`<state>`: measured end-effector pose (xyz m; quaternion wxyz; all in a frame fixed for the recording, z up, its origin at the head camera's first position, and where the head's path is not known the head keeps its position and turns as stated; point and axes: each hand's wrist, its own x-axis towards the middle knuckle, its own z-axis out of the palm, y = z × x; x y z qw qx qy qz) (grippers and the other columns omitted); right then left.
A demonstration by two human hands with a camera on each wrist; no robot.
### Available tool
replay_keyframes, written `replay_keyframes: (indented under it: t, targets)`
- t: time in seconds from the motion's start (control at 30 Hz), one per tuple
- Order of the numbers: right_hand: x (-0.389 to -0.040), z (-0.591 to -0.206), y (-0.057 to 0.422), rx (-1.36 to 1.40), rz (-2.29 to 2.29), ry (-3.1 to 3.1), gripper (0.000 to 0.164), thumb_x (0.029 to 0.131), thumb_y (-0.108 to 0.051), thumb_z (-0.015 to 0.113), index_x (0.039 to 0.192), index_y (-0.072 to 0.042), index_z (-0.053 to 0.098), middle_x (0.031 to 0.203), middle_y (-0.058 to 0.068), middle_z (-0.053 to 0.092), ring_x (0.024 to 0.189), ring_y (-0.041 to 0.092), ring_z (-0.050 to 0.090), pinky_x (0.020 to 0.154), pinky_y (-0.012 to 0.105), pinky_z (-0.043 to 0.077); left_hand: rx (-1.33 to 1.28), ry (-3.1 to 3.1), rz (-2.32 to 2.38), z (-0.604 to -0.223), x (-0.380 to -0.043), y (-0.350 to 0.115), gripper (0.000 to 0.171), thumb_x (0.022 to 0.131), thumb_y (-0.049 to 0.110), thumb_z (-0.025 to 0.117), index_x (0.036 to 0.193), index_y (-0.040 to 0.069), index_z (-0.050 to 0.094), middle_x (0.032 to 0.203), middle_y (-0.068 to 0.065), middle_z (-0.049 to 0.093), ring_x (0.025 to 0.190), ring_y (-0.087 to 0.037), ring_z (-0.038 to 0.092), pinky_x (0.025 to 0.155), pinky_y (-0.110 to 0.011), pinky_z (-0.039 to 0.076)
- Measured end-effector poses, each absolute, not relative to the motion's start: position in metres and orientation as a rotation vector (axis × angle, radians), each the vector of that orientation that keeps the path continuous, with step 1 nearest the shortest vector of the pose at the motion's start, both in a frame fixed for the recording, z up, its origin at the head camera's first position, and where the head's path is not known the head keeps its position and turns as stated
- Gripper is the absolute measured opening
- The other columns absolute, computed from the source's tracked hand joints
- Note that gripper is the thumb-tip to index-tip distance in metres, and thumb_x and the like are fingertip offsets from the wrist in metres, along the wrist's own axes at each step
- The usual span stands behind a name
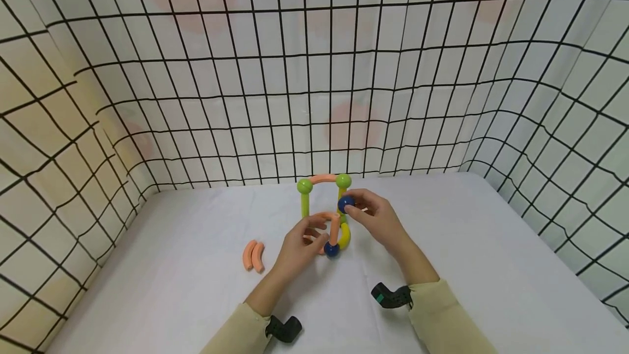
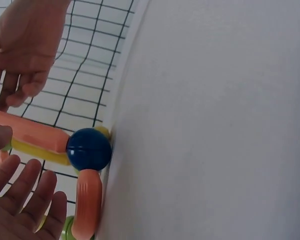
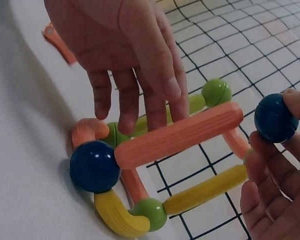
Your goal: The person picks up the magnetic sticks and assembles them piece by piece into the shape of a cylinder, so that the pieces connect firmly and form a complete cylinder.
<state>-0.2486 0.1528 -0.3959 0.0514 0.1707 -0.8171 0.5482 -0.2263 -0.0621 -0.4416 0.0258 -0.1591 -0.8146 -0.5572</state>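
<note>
My right hand [image 1: 375,217] pinches a blue ball [image 3: 276,118] between thumb and fingertips, a short way off the top end of a straight orange rod [image 3: 180,135]. That rod stands upright on a second blue ball [image 3: 95,166] at the near corner of a ball-and-rod frame. My left hand [image 1: 302,247] is beside the rod, fingers loosely extended, its thumb overlapping the rod in the left wrist view. A curved yellow rod [image 3: 117,215] and a curved orange rod [image 2: 87,205] join the lower blue ball. Green balls [image 1: 304,186] and a curved orange rod [image 1: 323,178] top the far side.
Two loose curved orange rods [image 1: 250,255] lie side by side on the white tabletop [image 1: 172,288], left of the left hand. A white wall with a black grid [image 1: 319,70] encloses the back and sides. Black wrist cameras [image 1: 391,295] sit at both sleeves.
</note>
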Motion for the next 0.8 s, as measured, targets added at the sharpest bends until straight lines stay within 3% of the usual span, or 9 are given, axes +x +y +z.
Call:
replay_keyframes:
  t: [0.3, 0.5, 0.8]
  targets:
    - [-0.244, -0.395, 0.143, 0.62, 1.598, -2.518, 0.031, 0.096, -0.028, 0.067, 0.126, -0.018, 0.064, 0.114, 0.006, 0.067, 0.096, 0.022, 0.059, 0.08, 0.03, 0.051, -0.528, -2.521, -1.735, -0.441, -0.225, -0.059, 0.032, 0.096, 0.015, 0.066, 0.126, 0.008, 0.062, 0.119, -0.011, 0.067, 0.102, -0.021, 0.064, 0.083, -0.025, 0.053]
    - [-0.242, -0.395, 0.139, 0.661, 1.594, -2.488, 0.033, 0.096, -0.025, 0.067, 0.127, -0.015, 0.063, 0.119, 0.006, 0.067, 0.093, 0.022, 0.06, 0.078, 0.029, 0.052, -0.55, -2.578, -1.714, -0.442, -0.225, -0.058, 0.033, 0.096, 0.018, 0.067, 0.128, 0.015, 0.064, 0.118, -0.005, 0.069, 0.098, -0.017, 0.064, 0.084, -0.025, 0.053]
    - [-0.239, -0.396, 0.125, 0.602, 1.537, -2.484, 0.031, 0.095, -0.027, 0.068, 0.125, -0.02, 0.066, 0.11, 0.002, 0.07, 0.096, 0.016, 0.059, 0.072, 0.026, 0.045, -0.6, -2.604, -1.709, -0.446, -0.227, -0.059, 0.028, 0.097, 0.02, 0.067, 0.124, 0.015, 0.067, 0.116, -0.008, 0.071, 0.085, -0.015, 0.061, 0.072, -0.022, 0.051]
